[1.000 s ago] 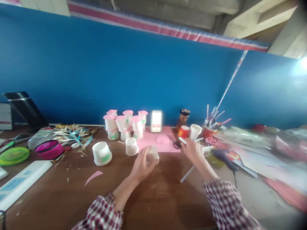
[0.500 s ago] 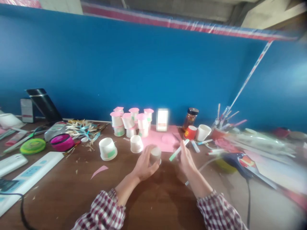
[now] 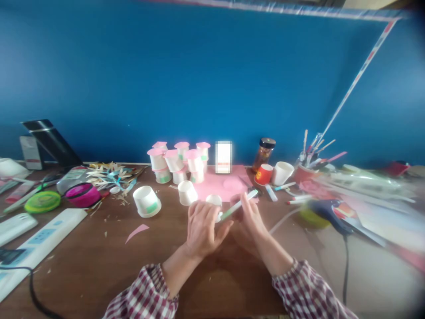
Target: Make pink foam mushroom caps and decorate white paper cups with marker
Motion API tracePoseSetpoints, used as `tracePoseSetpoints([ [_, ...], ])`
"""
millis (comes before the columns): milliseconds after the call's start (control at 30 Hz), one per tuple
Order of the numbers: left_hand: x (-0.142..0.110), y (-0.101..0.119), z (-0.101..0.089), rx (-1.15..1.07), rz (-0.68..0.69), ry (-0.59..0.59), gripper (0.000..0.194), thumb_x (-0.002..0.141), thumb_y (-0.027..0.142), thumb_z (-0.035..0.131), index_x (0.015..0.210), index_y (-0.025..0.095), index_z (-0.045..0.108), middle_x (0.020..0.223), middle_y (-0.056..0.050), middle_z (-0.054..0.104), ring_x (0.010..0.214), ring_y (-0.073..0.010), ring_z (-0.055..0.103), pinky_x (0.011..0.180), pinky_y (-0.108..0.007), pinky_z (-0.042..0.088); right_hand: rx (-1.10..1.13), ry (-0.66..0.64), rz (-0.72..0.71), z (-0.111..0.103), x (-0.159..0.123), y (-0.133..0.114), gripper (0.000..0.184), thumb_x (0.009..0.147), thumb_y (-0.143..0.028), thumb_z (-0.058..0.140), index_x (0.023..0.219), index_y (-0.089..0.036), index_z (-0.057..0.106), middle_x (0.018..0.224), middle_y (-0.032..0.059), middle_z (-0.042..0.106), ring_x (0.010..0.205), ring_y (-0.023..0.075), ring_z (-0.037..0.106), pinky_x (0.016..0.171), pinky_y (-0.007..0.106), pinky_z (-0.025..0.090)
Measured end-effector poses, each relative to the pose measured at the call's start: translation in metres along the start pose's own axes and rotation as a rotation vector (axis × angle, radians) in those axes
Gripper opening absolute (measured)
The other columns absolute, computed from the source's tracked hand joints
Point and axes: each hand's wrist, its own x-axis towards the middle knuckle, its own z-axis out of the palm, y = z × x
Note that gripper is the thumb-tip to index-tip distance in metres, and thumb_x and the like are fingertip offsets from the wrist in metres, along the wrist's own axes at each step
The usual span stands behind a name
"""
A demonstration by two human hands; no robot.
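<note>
In the head view my right hand (image 3: 254, 217) holds a slim white and green marker pen (image 3: 239, 204), slanting down to the left. My left hand (image 3: 205, 228) is at the pen's lower green end, fingers curled and thumb beside it; its grip is partly hidden. Just behind my left fingers stands an upside-down white paper cup (image 3: 213, 200), partly covered. Two more white paper cups stand to the left, one plain (image 3: 187, 193) and one with a green mark (image 3: 146, 201). Behind them are several stacked cups (image 3: 174, 161) with pink paper pieces.
A pink sheet (image 3: 212, 184) lies behind my hands. Right of it stand a red cup (image 3: 264, 174), a white cup (image 3: 283, 173) and a dark-lidded jar (image 3: 264, 154). A corded dark tool (image 3: 332, 215) lies farther right. On the left are a power strip (image 3: 43, 239) and a pink paper scrap (image 3: 137, 231).
My left hand has let go of the paper cup, which now stands behind it, and has moved to the marker pen's lower end. My right hand has brought the pen slightly left.
</note>
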Motion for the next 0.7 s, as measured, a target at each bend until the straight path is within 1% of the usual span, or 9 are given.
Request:
tracePoseSetpoints([
  [100, -0.001, 0.006, 0.001, 0.085, 0.023, -0.045, 0.017, 0.085, 0.028, 0.046, 0.085, 0.019, 0.060, 0.075, -0.006, 0.060, 0.084, -0.0222, 0.053, 0.087, -0.039, 0.032, -0.078, -0.035, -0.047, 0.000, -0.002, 0.001, 0.047, 0.073, -0.064, 0.056, 0.067, -0.018, 0.059, 0.049, -0.0028, 0.046, 0.043, 0.0096, 0.041, 0.043, 0.023, 0.032],
  [167, -0.002, 0.009, 0.002, 0.125, 0.036, -0.072, 0.017, 0.084, 0.028, 0.046, 0.080, 0.018, 0.060, 0.072, -0.006, 0.058, 0.080, -0.0217, 0.053, 0.084, -0.039, 0.033, -0.053, -0.037, -0.089, -0.002, -0.001, 0.005, 0.044, 0.074, -0.062, 0.057, 0.068, -0.018, 0.059, 0.052, -0.0039, 0.045, 0.042, 0.0073, 0.035, 0.041, 0.022, 0.027],
  [233, -0.004, 0.012, 0.004, 0.150, 0.048, -0.088, 0.018, 0.083, 0.029, 0.048, 0.075, 0.018, 0.059, 0.070, -0.006, 0.057, 0.077, -0.0212, 0.052, 0.083, -0.039, 0.033, 0.006, -0.029, -0.098, -0.004, 0.002, 0.008, 0.041, 0.075, -0.059, 0.059, 0.069, -0.018, 0.058, 0.054, -0.0051, 0.042, 0.041, 0.0059, 0.029, 0.039, 0.022, 0.020],
  [267, -0.005, 0.014, 0.005, 0.153, 0.058, -0.098, 0.018, 0.082, 0.030, 0.048, 0.072, 0.018, 0.058, 0.068, -0.006, 0.057, 0.075, -0.0209, 0.052, 0.082, -0.040, 0.033, 0.043, -0.031, -0.090, -0.004, 0.003, 0.010, 0.039, 0.075, -0.057, 0.059, 0.069, -0.018, 0.058, 0.053, -0.0056, 0.040, 0.041, 0.0059, 0.028, 0.039, 0.022, 0.019],
  [400, -0.008, 0.021, 0.012, 0.134, 0.120, -0.161, 0.019, 0.080, 0.031, 0.050, 0.066, 0.019, 0.055, 0.062, -0.005, 0.056, 0.067, -0.0201, 0.052, 0.074, -0.039, 0.035, 0.221, -0.064, 0.002, -0.001, 0.004, 0.010, 0.036, 0.077, -0.051, 0.060, 0.062, -0.019, 0.052, 0.048, -0.0073, 0.032, 0.042, 0.0070, 0.028, 0.041, 0.021, 0.023],
  [500, -0.011, 0.022, 0.017, 0.116, 0.157, -0.223, 0.021, 0.082, 0.032, 0.048, 0.068, 0.018, 0.057, 0.061, -0.006, 0.058, 0.062, -0.0203, 0.053, 0.065, -0.037, 0.035, 0.298, -0.083, 0.077, 0.002, 0.001, 0.009, 0.035, 0.079, -0.048, 0.057, 0.062, -0.019, 0.051, 0.047, -0.0072, 0.032, 0.042, 0.0070, 0.027, 0.040, 0.020, 0.022],
  [567, -0.013, 0.021, 0.020, 0.108, 0.141, -0.269, 0.023, 0.084, 0.033, 0.046, 0.071, 0.018, 0.058, 0.063, -0.007, 0.060, 0.062, -0.0209, 0.054, 0.059, -0.035, 0.034, 0.302, -0.085, 0.085, 0.003, 0.000, 0.009, 0.034, 0.080, -0.049, 0.055, 0.064, -0.019, 0.052, 0.047, -0.0061, 0.037, 0.042, 0.0072, 0.030, 0.040, 0.020, 0.022],
  [633, -0.014, 0.019, 0.023, 0.101, 0.091, -0.320, 0.024, 0.085, 0.032, 0.043, 0.074, 0.017, 0.058, 0.065, -0.008, 0.060, 0.063, -0.0213, 0.055, 0.054, -0.032, 0.033, 0.288, -0.074, 0.064, 0.002, 0.001, 0.009, 0.035, 0.080, -0.049, 0.053, 0.064, -0.018, 0.053, 0.046, -0.0050, 0.040, 0.043, 0.0077, 0.034, 0.041, 0.020, 0.023],
  [700, -0.015, 0.018, 0.024, 0.100, 0.040, -0.359, 0.026, 0.087, 0.032, 0.041, 0.072, 0.017, 0.057, 0.066, -0.009, 0.060, 0.063, -0.0212, 0.056, 0.051, -0.030, 0.032, 0.297, -0.044, 0.046, 0.001, 0.002, 0.010, 0.035, 0.080, -0.049, 0.053, 0.063, -0.019, 0.051, 0.044, -0.0055, 0.039, 0.041, 0.0077, 0.033, 0.041, 0.021, 0.023],
])
